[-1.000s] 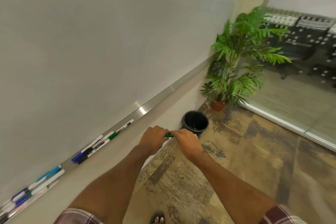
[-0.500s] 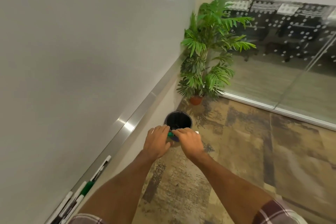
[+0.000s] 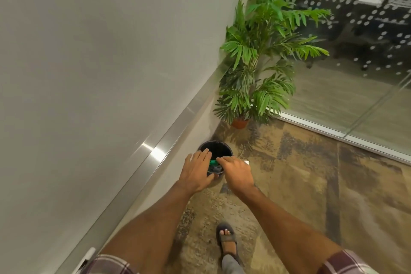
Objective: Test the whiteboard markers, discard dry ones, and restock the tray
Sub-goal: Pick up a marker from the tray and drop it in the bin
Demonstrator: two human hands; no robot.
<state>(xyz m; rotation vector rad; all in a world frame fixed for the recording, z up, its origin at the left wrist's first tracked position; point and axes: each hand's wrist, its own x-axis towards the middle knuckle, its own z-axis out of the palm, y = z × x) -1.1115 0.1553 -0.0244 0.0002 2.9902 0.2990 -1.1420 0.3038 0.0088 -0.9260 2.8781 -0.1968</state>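
Right hand (image 3: 236, 173) grips a green marker (image 3: 214, 162) above the black bin (image 3: 219, 148), seemingly to discard it; left hand (image 3: 196, 173) alongside, fingers straight.

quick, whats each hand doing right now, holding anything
Left hand: open, fingers straight over the round black bin, holding nothing.
Right hand: closed round the green-capped white marker.
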